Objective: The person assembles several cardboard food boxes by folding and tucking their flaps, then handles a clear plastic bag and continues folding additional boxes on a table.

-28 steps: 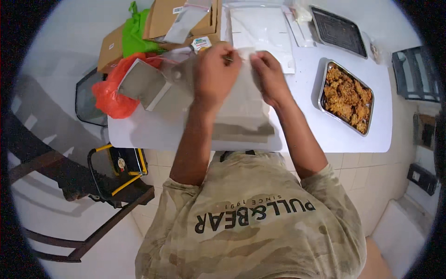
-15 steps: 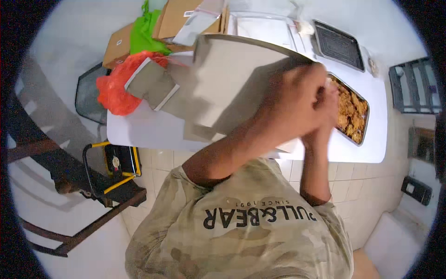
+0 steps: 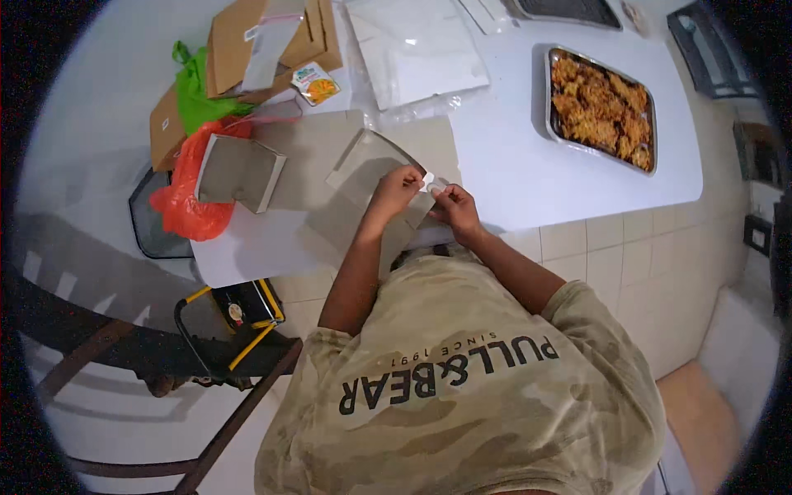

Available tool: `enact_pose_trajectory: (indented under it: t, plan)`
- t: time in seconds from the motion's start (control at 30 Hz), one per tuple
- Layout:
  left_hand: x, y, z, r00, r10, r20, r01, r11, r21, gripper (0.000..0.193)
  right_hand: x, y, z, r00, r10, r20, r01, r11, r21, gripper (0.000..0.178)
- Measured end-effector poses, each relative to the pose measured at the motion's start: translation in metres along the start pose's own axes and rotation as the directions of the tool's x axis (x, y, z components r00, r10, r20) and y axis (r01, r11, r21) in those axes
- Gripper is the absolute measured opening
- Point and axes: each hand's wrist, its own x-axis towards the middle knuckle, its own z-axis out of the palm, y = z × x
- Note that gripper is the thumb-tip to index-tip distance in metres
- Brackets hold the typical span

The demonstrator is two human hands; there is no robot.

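Observation:
My left hand [image 3: 398, 191] and my right hand [image 3: 456, 208] are close together at the table's front edge, both with fingers pinched. Between them is the edge of a partly folded grey-brown cardboard box [image 3: 360, 171], which stands tilted with its panels raised. A small white piece [image 3: 427, 181], perhaps a tab of the box, shows at the fingertips. The fingers cover part of that corner. Left of the hands, an open, folded cardboard box [image 3: 239, 172] of the same grey-brown rests against a red plastic bag [image 3: 191, 191].
A metal tray of fried food [image 3: 600, 107] sits at the right of the white table [image 3: 511, 165]. Clear-wrapped white sheets [image 3: 417, 51], brown cartons [image 3: 285, 49], a green bag [image 3: 206, 95] and a small food packet [image 3: 315, 83] lie at the back. A yellow-black step stool [image 3: 239, 318] stands left below.
Both hands and the cardboard have come down from high in front of me to the table's front edge. The view has shifted, and the food tray now shows whole.

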Motion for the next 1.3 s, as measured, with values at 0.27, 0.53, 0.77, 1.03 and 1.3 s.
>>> enact_pose_trajectory:
  t: [0.27, 0.53, 0.77, 1.03, 1.3]
  plan:
    - [-0.004, 0.001, 0.001, 0.992, -0.130, -0.008, 0.121, 0.943, -0.309, 0.013, 0.007, -0.006, -0.010, 0.992, 0.125, 0.033, -0.122, 0.988, -0.098, 0.022]
    - [-0.010, -0.001, 0.003, 0.994, -0.094, -0.062, 0.079, 0.975, -0.208, 0.015, 0.007, -0.001, -0.004, 0.988, 0.153, 0.021, -0.150, 0.982, -0.114, 0.020]
    - [-0.018, 0.001, 0.009, 0.983, -0.081, -0.164, 0.087, 0.996, 0.030, 0.013, 0.011, 0.004, -0.005, 0.991, 0.132, -0.014, -0.133, 0.983, -0.129, 0.020]
    - [-0.026, 0.014, 0.023, 0.895, 0.312, -0.320, -0.149, 0.883, 0.444, 0.009, 0.013, 0.001, -0.007, 0.983, 0.167, 0.079, -0.149, 0.970, -0.191, 0.019]
    - [-0.037, 0.012, 0.035, 0.909, 0.259, -0.328, -0.141, 0.929, 0.342, 0.012, 0.014, 0.006, -0.010, 0.958, 0.272, 0.089, -0.265, 0.961, -0.082, 0.018]
